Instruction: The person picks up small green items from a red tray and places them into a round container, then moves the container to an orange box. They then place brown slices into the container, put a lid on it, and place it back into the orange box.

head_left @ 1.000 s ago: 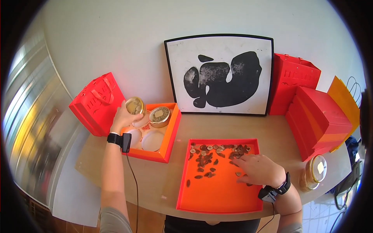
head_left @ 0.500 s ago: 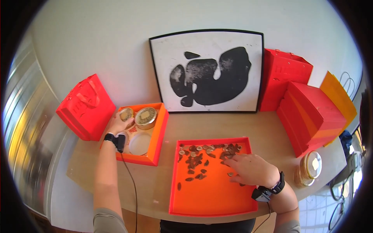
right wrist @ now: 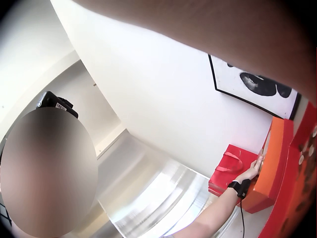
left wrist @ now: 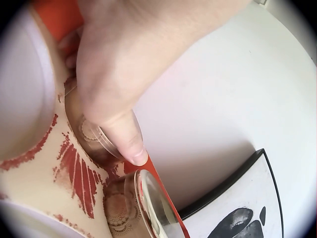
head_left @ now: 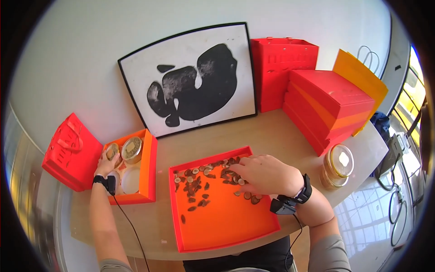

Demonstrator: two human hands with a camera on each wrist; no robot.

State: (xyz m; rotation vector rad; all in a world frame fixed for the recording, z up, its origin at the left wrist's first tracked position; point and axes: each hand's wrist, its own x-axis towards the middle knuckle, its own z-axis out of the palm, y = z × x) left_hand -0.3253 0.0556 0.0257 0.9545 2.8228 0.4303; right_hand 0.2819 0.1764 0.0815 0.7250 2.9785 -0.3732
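My left hand (head_left: 105,166) holds a clear round jar (head_left: 112,151) in the back left recess of an orange gift box (head_left: 147,177). In the left wrist view the thumb (left wrist: 132,146) lies along the lid's rim; the other fingers are mostly hidden. Beside it sits a second filled jar (head_left: 132,148); the two front recesses hold no jar. My right hand (head_left: 272,175) is over the right side of a shallow red tray (head_left: 226,226), fingers stretched out with their tips at some dark dried slices (head_left: 193,187). More slices lie scattered toward the tray's back edge.
A red paper bag (head_left: 74,152) stands left of the gift box. A framed black-and-white picture (head_left: 190,86) leans on the wall. At the right are another red bag (head_left: 285,68), stacked red boxes (head_left: 321,102), a yellow bag (head_left: 362,81) and clear jars (head_left: 337,165).
The left hand has lowered its jar from above the box into the back left recess. The right hand stays at the tray, and more slices show beside it. The head view has turned right.
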